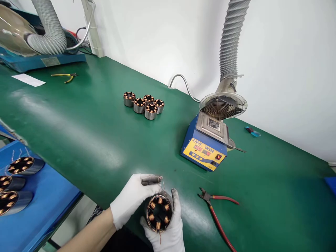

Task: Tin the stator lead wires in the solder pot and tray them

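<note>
A motor stator (152, 207) with a ring of copper coils and a dark core faces up at me near the table's front edge. My right hand (173, 231), in a white glove with dark fingertips, is wrapped round it from below and the right. My left hand (133, 197), gloved the same way, has its fingers pinched on a thin wire end (164, 185) at the stator's upper rim. Another short copper wire (160, 238) sticks out at the lower rim. Red-handled diagonal cutters (207, 196) lie with jaws apart to the right of my hands.
A blue solder pot (203, 150) stands beneath an extraction hose (231, 42). Several stators (139, 105) are grouped at the back. More stators (23, 166) lie on a blue surface (56, 196) at left. Yellow pliers (67, 75) and paper (28, 79) lie far left.
</note>
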Motion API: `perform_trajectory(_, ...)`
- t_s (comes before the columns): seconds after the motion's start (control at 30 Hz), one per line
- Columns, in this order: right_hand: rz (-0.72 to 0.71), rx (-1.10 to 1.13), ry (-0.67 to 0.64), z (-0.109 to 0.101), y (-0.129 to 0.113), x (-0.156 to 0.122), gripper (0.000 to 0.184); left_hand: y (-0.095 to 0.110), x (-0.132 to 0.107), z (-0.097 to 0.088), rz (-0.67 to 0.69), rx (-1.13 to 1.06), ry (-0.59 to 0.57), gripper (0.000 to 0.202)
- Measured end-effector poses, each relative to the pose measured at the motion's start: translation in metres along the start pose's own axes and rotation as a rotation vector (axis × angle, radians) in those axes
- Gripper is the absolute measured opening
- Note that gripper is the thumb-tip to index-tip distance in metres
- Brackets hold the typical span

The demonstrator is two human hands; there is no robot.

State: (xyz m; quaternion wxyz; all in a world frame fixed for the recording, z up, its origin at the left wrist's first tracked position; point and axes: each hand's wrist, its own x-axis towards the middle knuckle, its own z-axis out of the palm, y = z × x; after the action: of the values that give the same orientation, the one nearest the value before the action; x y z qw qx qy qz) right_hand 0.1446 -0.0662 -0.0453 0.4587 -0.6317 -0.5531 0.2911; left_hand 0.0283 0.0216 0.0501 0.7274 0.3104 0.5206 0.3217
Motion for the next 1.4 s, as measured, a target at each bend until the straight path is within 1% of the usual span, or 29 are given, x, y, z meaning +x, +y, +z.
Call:
perform_trajectory(0.1, -0.084, 0.009, -0.040, -0.001, -0.001, 0.004, 0.103, -0.001, 0.002, 0.003, -0.035, 0.044, -0.019, 0.023)
perform_trajectory(0.2, -0.114, -0.014, -0.040, 0.001, 0.001, 0.004, 0.103, -0.005, 0.001, 0.003, 0.040, 0.105, -0.003, 0.012)
perform_trajectory(0.33, -0.093, -0.028, -0.018, 0.004, 0.003, 0.003, 0.103, -0.007, -0.001, 0.000, 0.137, 0.183, 0.009, 0.008)
perform_trajectory(0.37, -0.088, -0.026, -0.013, 0.004, 0.003, 0.003, 0.103, -0.004, -0.001, 0.000, 0.161, 0.229, 0.028, 0.012)
perform_trajectory(0.43, -0.065, -0.020, -0.006, 0.005, 0.002, 0.003, 0.104, 0.001, -0.002, 0.000, 0.188, 0.351, 0.079, 0.036)
perform_trajectory(0.47, -0.048, -0.018, -0.004, 0.005, 0.002, 0.002, 0.104, 0.004, -0.001, 0.001, 0.179, 0.400, 0.062, 0.048)
perform_trajectory(0.5, -0.033, -0.017, -0.005, 0.006, 0.002, 0.002, 0.104, 0.005, -0.001, 0.003, 0.155, 0.410, 0.020, 0.050)
perform_trajectory(0.53, -0.024, -0.016, -0.004, 0.007, 0.002, 0.002, 0.104, 0.005, 0.000, 0.005, 0.127, 0.377, -0.031, 0.042)
perform_trajectory(0.57, -0.020, -0.015, 0.000, 0.007, 0.002, 0.002, 0.103, 0.004, 0.002, 0.007, 0.109, 0.315, -0.077, 0.027)
perform_trajectory(0.6, -0.020, -0.015, 0.006, 0.008, 0.002, 0.002, 0.103, 0.001, 0.003, 0.009, 0.098, 0.249, -0.099, 0.014)
perform_trajectory(0.63, -0.022, -0.016, 0.011, 0.008, 0.002, 0.002, 0.102, -0.002, 0.005, 0.010, 0.092, 0.187, -0.086, 0.006)
perform_trajectory(0.67, -0.027, -0.016, 0.014, 0.008, 0.002, 0.002, 0.102, -0.005, 0.006, 0.012, 0.092, 0.128, -0.043, 0.005)
perform_trajectory(0.73, -0.032, -0.017, 0.014, 0.007, 0.002, 0.002, 0.098, -0.008, 0.007, 0.011, 0.114, -0.030, 0.067, 0.012)
perform_trajectory(0.83, -0.035, -0.027, 0.039, 0.005, 0.002, 0.001, 0.090, -0.005, 0.004, 0.004, 0.176, -0.365, 0.261, 0.031)
perform_trajectory(0.87, -0.039, -0.028, 0.050, 0.004, 0.002, 0.001, 0.087, -0.003, 0.003, 0.001, 0.188, -0.396, 0.291, 0.036)
perform_trajectory(0.9, -0.044, -0.027, 0.058, 0.004, 0.002, 0.001, 0.084, -0.001, 0.001, -0.002, 0.180, -0.370, 0.285, 0.040)
perform_trajectory(0.93, -0.050, -0.022, 0.060, 0.004, 0.003, 0.001, 0.082, 0.000, -0.001, -0.005, 0.154, -0.295, 0.228, 0.044)
perform_trajectory(0.97, -0.055, -0.012, 0.059, 0.004, 0.003, 0.001, 0.080, 0.000, -0.002, -0.006, 0.125, -0.191, 0.138, 0.045)
perform_trajectory(1.03, -0.057, 0.004, 0.059, 0.004, 0.004, 0.001, 0.078, -0.002, -0.001, -0.007, 0.074, -0.013, -0.026, 0.038)
perform_trajectory(1.07, -0.055, 0.005, 0.062, 0.004, 0.004, 0.001, 0.078, -0.004, 0.000, -0.006, 0.069, 0.030, -0.061, 0.033)
perform_trajectory(1.1, -0.051, 0.001, 0.065, 0.004, 0.004, 0.001, 0.078, -0.006, 0.001, -0.005, 0.074, 0.047, -0.056, 0.028)
perform_trajectory(1.13, -0.045, -0.006, 0.065, 0.003, 0.005, 0.001, 0.080, -0.006, 0.003, -0.003, 0.080, 0.044, -0.027, 0.026)
perform_trajectory(1.2, -0.026, -0.031, 0.049, 0.001, 0.004, 0.000, 0.086, -0.006, 0.006, 0.001, 0.094, 0.022, 0.033, 0.026)
perform_trajectory(1.27, 0.006, -0.050, 0.024, -0.001, 0.002, -0.001, 0.091, -0.003, 0.006, 0.000, 0.127, 0.053, 0.035, 0.030)
perform_trajectory(1.33, 0.045, -0.035, 0.012, -0.004, -0.002, -0.001, 0.087, -0.005, 0.003, -0.007, 0.167, 0.124, 0.024, 0.036)
perform_trajectory(1.4, 0.076, 0.036, -0.015, -0.009, -0.008, 0.003, 0.075, -0.016, -0.001, -0.021, 0.197, 0.254, 0.051, 0.040)
